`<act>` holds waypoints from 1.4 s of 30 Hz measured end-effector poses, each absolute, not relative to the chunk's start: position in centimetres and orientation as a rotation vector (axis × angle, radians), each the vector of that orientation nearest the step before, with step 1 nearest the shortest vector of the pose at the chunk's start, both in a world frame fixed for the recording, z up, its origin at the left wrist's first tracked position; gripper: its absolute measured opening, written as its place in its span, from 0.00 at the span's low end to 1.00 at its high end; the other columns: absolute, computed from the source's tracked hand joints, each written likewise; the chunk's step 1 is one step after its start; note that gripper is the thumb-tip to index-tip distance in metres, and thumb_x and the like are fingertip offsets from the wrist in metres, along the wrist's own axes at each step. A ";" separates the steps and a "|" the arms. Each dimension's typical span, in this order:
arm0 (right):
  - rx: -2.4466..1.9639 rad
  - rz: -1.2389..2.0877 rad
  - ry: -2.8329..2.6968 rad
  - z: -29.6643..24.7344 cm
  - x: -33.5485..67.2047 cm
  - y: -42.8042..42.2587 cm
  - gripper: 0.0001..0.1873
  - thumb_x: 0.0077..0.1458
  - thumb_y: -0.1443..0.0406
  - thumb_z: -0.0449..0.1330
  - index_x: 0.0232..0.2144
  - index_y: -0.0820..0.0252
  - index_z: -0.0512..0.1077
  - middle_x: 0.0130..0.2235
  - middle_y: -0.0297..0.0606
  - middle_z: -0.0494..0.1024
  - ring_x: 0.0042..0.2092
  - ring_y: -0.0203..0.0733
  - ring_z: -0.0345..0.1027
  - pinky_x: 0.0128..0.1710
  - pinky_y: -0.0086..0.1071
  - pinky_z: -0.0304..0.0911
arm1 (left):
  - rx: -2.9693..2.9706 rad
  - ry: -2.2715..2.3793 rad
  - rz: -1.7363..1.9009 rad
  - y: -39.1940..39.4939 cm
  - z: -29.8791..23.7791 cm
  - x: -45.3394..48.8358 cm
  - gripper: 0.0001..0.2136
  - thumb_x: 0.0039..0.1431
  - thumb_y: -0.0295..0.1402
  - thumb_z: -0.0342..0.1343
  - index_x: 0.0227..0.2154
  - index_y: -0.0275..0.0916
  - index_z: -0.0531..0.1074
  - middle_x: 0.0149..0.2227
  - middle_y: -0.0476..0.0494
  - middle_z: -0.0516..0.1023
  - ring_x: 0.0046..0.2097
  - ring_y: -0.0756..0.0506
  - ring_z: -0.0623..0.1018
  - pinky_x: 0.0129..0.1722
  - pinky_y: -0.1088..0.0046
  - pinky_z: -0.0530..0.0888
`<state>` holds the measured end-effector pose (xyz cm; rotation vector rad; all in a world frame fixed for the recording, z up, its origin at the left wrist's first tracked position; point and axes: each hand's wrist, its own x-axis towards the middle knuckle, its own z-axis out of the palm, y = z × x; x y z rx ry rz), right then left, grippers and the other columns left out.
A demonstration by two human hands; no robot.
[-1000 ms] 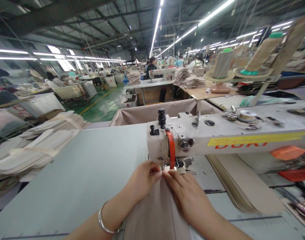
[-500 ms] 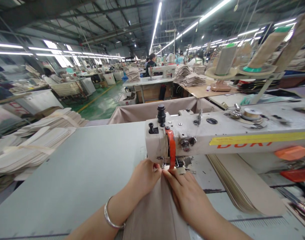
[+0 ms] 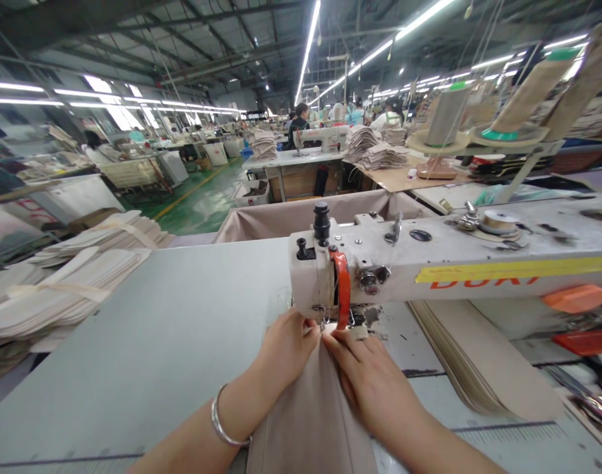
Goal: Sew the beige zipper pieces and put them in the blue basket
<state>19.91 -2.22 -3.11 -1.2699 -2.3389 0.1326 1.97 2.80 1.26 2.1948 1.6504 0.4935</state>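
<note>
A long beige fabric piece point(image 3: 310, 421) runs from the table's front edge up under the head of a white sewing machine point(image 3: 310, 280). My left hand point(image 3: 287, 345) pinches the fabric's left edge just in front of the needle area, fingertips closed. On the other side my right hand point(image 3: 372, 372) grips the same fabric, thumb and forefinger together near the presser foot. Both sets of fingertips almost meet below the orange guard point(image 3: 341, 289). The needle point and the fabric's far end are hidden by the hands and machine head.
Right of the machine head lies a stack of beige cut panels point(image 3: 483, 359), with scissors point(image 3: 584, 395) beyond. Tied bundles of pale panels point(image 3: 49, 296) sit at the left. Thread cones point(image 3: 443, 118) stand behind the machine. A fabric-lined bin point(image 3: 271, 220) is behind the table.
The view has shifted very slightly, so the machine head sits a little to the right. Both hands keep the same hold on the fabric.
</note>
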 end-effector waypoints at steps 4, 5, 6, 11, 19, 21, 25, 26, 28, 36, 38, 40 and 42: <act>-1.263 0.138 -2.340 -3.3 20.1 -2.5 0.23 0.62 0.72 0.53 0.59 0.58 0.63 0.53 0.45 0.69 0.51 0.50 0.61 0.50 0.46 0.59 | 2.638 1.350 0.486 0.2 0.8 1.2 0.10 0.64 0.24 0.50 0.45 0.38 0.72 0.49 0.41 0.75 0.54 0.40 0.72 0.56 0.60 0.68; -1.267 0.131 -2.343 -3.3 20.2 -2.6 0.23 0.62 0.72 0.53 0.59 0.58 0.63 0.52 0.45 0.69 0.51 0.51 0.61 0.50 0.46 0.59 | 2.716 1.278 0.453 -0.4 0.6 1.0 0.11 0.64 0.23 0.50 0.46 0.38 0.71 0.50 0.41 0.74 0.55 0.41 0.71 0.57 0.59 0.67; -1.272 0.122 -2.345 -3.3 20.2 -2.6 0.24 0.62 0.72 0.54 0.59 0.57 0.63 0.52 0.45 0.69 0.51 0.51 0.61 0.50 0.46 0.59 | 2.764 1.235 0.428 -0.8 0.5 0.8 0.12 0.64 0.22 0.50 0.48 0.37 0.71 0.51 0.40 0.75 0.55 0.41 0.71 0.59 0.60 0.67; -1.310 0.074 -2.334 -3.2 20.1 -2.6 0.26 0.61 0.72 0.55 0.60 0.56 0.62 0.51 0.44 0.70 0.50 0.52 0.62 0.49 0.46 0.58 | 2.819 1.214 0.388 -0.7 0.1 0.6 0.13 0.65 0.23 0.50 0.51 0.33 0.70 0.53 0.38 0.75 0.58 0.41 0.71 0.62 0.58 0.66; -1.261 0.062 -2.327 -3.1 20.3 -2.8 0.25 0.60 0.73 0.55 0.59 0.57 0.64 0.52 0.44 0.70 0.49 0.50 0.63 0.48 0.45 0.59 | 2.784 1.192 0.393 -0.1 0.3 0.5 0.14 0.66 0.23 0.46 0.51 0.33 0.70 0.53 0.37 0.75 0.59 0.42 0.70 0.63 0.57 0.66; -1.254 0.059 -2.326 -3.1 20.3 -2.9 0.25 0.59 0.73 0.55 0.59 0.57 0.64 0.52 0.44 0.70 0.49 0.49 0.63 0.48 0.44 0.59 | 2.792 1.186 0.380 -0.4 0.4 0.2 0.15 0.66 0.23 0.45 0.53 0.34 0.69 0.55 0.37 0.74 0.60 0.42 0.70 0.63 0.56 0.66; -1.255 0.041 -2.315 -3.4 20.4 -2.9 0.25 0.60 0.74 0.53 0.59 0.57 0.65 0.52 0.43 0.71 0.49 0.48 0.63 0.49 0.44 0.59 | 2.879 0.978 0.517 -2.6 -1.6 -0.7 0.14 0.67 0.30 0.48 0.53 0.37 0.68 0.56 0.40 0.74 0.61 0.43 0.69 0.65 0.57 0.62; -1.258 0.027 -2.313 -3.5 20.4 -2.9 0.24 0.60 0.74 0.52 0.59 0.58 0.65 0.51 0.43 0.71 0.49 0.48 0.63 0.49 0.44 0.59 | 2.902 0.871 0.633 -3.4 -2.7 -0.9 0.13 0.67 0.33 0.50 0.51 0.39 0.70 0.53 0.41 0.76 0.60 0.44 0.71 0.66 0.59 0.61; -1.266 -0.010 -2.311 -3.7 20.4 -2.8 0.24 0.61 0.73 0.51 0.58 0.58 0.66 0.50 0.44 0.72 0.49 0.49 0.63 0.50 0.45 0.58 | 2.908 0.720 0.904 -5.2 -5.1 -1.2 0.09 0.67 0.34 0.52 0.47 0.41 0.72 0.44 0.46 0.81 0.53 0.47 0.77 0.66 0.65 0.61; -1.284 0.011 -2.323 -3.5 20.3 -2.7 0.24 0.62 0.73 0.50 0.58 0.58 0.65 0.52 0.44 0.71 0.48 0.49 0.63 0.47 0.45 0.59 | 2.747 0.786 0.981 -7.1 -5.6 -1.5 0.10 0.69 0.35 0.49 0.46 0.38 0.72 0.37 0.46 0.83 0.46 0.51 0.81 0.61 0.77 0.66; -1.286 0.015 -2.328 -3.5 20.3 -2.7 0.23 0.62 0.73 0.49 0.58 0.58 0.65 0.52 0.44 0.71 0.48 0.49 0.63 0.47 0.45 0.59 | 2.774 0.727 0.908 -6.5 -3.9 -1.5 0.08 0.69 0.33 0.51 0.45 0.39 0.73 0.40 0.48 0.83 0.49 0.52 0.80 0.63 0.76 0.64; -1.287 0.003 -2.331 -3.5 20.3 -2.7 0.23 0.62 0.73 0.50 0.58 0.58 0.65 0.52 0.44 0.71 0.49 0.50 0.63 0.48 0.46 0.59 | 2.831 0.668 0.790 -6.0 -2.7 -1.4 0.06 0.68 0.31 0.53 0.44 0.41 0.74 0.42 0.50 0.82 0.52 0.51 0.78 0.64 0.73 0.63; -1.286 -0.012 -2.331 -3.6 20.3 -2.7 0.23 0.62 0.73 0.50 0.58 0.58 0.66 0.51 0.45 0.71 0.49 0.51 0.63 0.48 0.46 0.59 | 2.861 0.679 0.799 -5.7 -2.2 -1.3 0.05 0.67 0.30 0.54 0.41 0.41 0.74 0.42 0.50 0.82 0.52 0.50 0.78 0.64 0.70 0.63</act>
